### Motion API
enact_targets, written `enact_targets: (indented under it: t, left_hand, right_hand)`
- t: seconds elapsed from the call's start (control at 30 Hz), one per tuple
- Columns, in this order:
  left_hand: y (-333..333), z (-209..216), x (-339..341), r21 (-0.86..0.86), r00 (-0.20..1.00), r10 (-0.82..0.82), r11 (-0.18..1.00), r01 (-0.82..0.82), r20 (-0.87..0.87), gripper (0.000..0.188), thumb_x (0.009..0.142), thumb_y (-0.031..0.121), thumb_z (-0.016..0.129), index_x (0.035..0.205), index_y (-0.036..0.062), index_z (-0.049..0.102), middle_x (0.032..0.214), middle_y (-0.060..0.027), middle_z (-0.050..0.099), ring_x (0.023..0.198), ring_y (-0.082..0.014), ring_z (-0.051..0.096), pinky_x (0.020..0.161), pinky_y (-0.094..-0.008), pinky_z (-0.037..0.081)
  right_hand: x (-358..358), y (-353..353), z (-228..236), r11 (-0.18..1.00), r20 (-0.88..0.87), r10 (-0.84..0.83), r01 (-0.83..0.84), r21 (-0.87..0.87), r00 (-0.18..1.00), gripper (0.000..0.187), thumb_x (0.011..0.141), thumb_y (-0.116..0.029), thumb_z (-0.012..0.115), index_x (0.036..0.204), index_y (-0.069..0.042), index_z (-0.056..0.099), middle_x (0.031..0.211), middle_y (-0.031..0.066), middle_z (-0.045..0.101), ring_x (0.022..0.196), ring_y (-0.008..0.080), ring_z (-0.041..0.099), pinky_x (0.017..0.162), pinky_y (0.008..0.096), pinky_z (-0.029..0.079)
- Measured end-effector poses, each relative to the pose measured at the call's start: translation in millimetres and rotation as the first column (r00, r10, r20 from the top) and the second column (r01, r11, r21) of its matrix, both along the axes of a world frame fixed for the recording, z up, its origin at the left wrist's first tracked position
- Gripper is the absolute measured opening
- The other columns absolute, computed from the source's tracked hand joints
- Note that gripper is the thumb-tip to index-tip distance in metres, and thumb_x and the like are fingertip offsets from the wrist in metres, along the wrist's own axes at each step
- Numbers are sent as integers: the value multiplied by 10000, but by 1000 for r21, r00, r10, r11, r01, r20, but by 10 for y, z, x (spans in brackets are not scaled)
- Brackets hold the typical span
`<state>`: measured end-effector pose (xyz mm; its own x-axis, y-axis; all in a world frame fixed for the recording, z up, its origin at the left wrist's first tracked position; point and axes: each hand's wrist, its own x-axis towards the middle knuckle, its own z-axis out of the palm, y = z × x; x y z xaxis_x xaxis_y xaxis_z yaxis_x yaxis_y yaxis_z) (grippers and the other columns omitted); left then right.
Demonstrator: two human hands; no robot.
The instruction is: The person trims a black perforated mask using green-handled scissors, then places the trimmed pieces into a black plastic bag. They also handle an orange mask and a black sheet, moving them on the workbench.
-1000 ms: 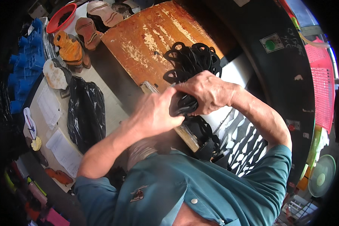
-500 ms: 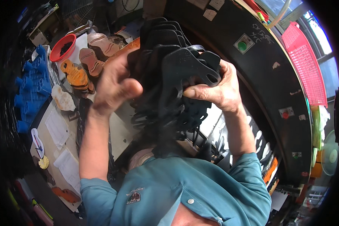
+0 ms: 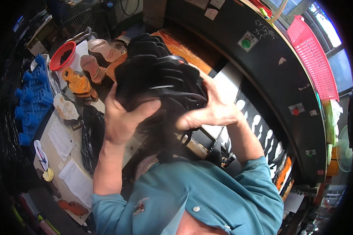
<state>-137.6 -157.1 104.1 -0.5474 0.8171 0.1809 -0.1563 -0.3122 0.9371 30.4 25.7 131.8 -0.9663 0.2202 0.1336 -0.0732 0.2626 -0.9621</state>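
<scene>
Fingers (image 3: 145, 111) of both hands clasp black bundle (image 3: 157, 74) — raised.

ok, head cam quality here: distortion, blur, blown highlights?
Head view: strong fisheye, dark machine edge curves, black vignette at the rim; stack of black rubber cut-outs close and slightly soft; window beside the red plastic basket blown out; hands sharp.

Daylight from window (image 3: 321, 23) upper right, blown out; left side dim, heavy fisheye bending, dark vignette at rim.
</scene>
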Motion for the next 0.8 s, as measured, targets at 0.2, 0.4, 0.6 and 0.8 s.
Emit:
enact_targets:
  t: [0.2,0.4,0.6,0.8]
  left_hand:
    - [-78,111,-69,6,996,-85,996,85,24,430,856,25,775,1270,-6,661,1173,-76,733,1041,-153,692,967,-303,534]
    - [64,127,-106,-53,994,-107,993,108,22,486,858,53,810,1309,-17,645,1195,-70,723,1078,-156,671,993,-298,517]
    - [-4,-89,-255,17,976,-128,991,133,-178,821,767,186,927,1450,-32,527,1379,-130,608,1253,-242,585,1094,-366,461]
    - [39,-290,-32,-4,996,76,997,-77,-50,578,735,136,745,1268,-49,621,1268,-146,636,1166,-264,600,1067,-372,449]
  right_hand:
    - [29,-44,-183,942,-48,-103,82,-327,994,1305,640,-401,1021,1633,1,276,1594,235,436,1523,326,367,1249,461,318]
    - [-171,-217,-360,859,-78,-303,237,-455,950,603,816,-160,916,1330,0,644,1228,107,728,1129,200,684,1054,368,529]
    - [-114,-179,-298,841,-131,-312,209,-499,941,565,801,-165,917,1280,0,668,1160,92,747,1074,183,703,1017,364,555]
    - [-123,-39,-344,958,-247,-245,273,84,937,677,845,-342,889,1344,-13,571,1165,137,674,1089,249,664,939,399,547]
